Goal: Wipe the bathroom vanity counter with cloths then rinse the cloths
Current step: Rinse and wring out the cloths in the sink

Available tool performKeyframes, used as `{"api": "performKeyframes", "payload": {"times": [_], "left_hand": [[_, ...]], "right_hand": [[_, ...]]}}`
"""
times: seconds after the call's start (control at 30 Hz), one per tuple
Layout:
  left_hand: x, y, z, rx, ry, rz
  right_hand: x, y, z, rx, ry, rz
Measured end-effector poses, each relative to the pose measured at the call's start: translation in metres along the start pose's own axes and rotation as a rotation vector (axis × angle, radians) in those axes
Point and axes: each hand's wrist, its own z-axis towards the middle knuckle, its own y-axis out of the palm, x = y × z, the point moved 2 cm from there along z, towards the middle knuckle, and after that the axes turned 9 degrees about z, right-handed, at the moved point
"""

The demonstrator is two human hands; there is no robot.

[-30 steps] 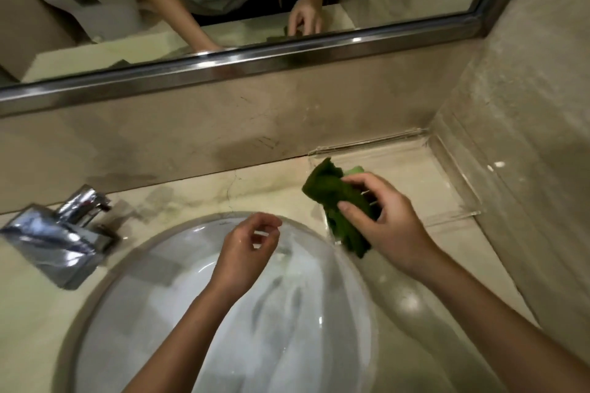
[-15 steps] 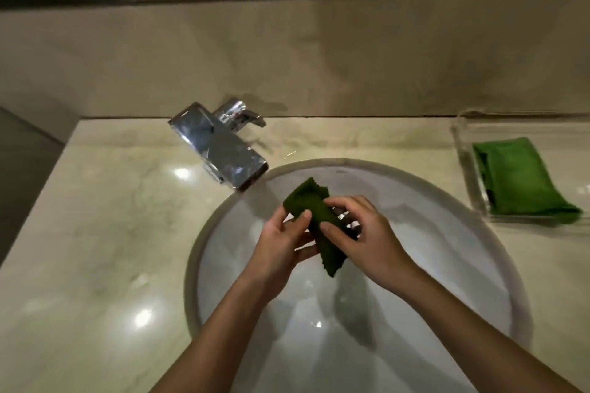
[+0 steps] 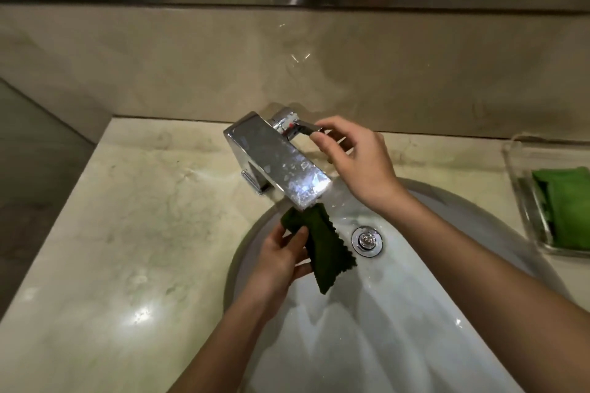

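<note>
While half a second ago both hands were together on the cloth over the middle of the basin, they are now apart, and each one has its own work. Only one view exists, the head camera, so all comes from it.

The left hand (image 3: 281, 260) alone holds the dark green cloth with the zigzag edge (image 3: 322, 249); its fingers are closed around the upper part, and the rest hangs down into the white oval sink basin (image 3: 479, 226). The top of the cloth is now directly under the mouth of the square chrome faucet (image 3: 276, 158), where before it was lower and nearer to the person.

The right hand (image 3: 357, 159) has left the cloth and gone up to the thin chrome lever (image 3: 308, 128) behind the spout. Its fingertips (image 3: 317, 137) touch the end of the lever; the other fingers are loosely curled and hold nothing. I cannot tell if water is running already; no clear stream shows.

A second, lighter green folded cloth (image 3: 565, 207) lies in the clear glass tray (image 3: 523, 201) at the right on the beige marble counter (image 3: 127, 233), as before. The round chrome drain (image 3: 366, 240) is uncovered.

I judge that wiping is finished for this cloth and rinsing begins. The second cloth is probably not yet rinsed.
</note>
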Motion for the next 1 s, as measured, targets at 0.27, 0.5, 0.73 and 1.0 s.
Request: {"api": "performKeyframes", "payload": {"times": [0.27,0.5,0.73,1.0], "left_hand": [[0.002,-0.005,0.003,-0.010,-0.008,0.010],[0.009,-0.002,0.007,-0.105,-0.004,-0.211],[0.012,-0.018,0.000,-0.082,-0.062,-0.159],[0.016,-0.029,-0.005,-0.288,-0.240,-0.071]], "right_hand": [[0.003,-0.005,0.003,0.036,0.216,0.260],[0.043,0.004,-0.089,0.003,0.608,0.216],[0.032,0.022,-0.114,0.093,0.678,0.483],[0.032,0.016,-0.102,0.042,0.301,0.147]]}}
